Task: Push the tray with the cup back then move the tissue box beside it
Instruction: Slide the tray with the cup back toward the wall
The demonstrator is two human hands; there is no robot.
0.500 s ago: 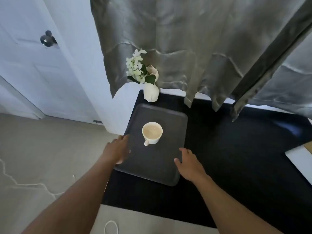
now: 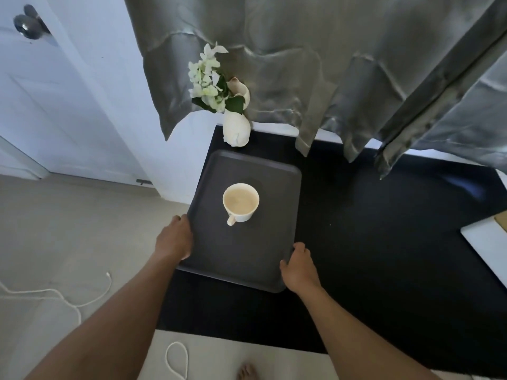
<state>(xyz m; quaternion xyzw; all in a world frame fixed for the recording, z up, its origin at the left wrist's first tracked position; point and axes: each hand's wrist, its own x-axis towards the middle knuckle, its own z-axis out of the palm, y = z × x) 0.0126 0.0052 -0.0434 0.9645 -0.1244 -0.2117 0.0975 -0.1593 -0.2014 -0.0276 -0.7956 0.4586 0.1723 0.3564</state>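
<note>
A dark grey tray (image 2: 263, 174) lies at the left end of a black table (image 2: 384, 242). A cream cup (image 2: 240, 201) full of a pale drink stands near the tray's middle, handle toward me. My left hand (image 2: 174, 238) grips the tray's left edge. On the near right corner of the tray, my right hand (image 2: 299, 268) has its fingers curled over the rim. A white box (image 2: 488, 242), cut off by the frame at the table's right edge, may be the tissue box.
A white vase with pale flowers (image 2: 236, 127) stands just behind the tray at the table's back left corner. Grey curtains (image 2: 329, 64) hang over the table's back edge. A white cord (image 2: 68, 297) lies on the floor at the left, near a white door (image 2: 41, 91).
Both hands have closed onto the tray's edges. The tray sits closer to the vase than before.
</note>
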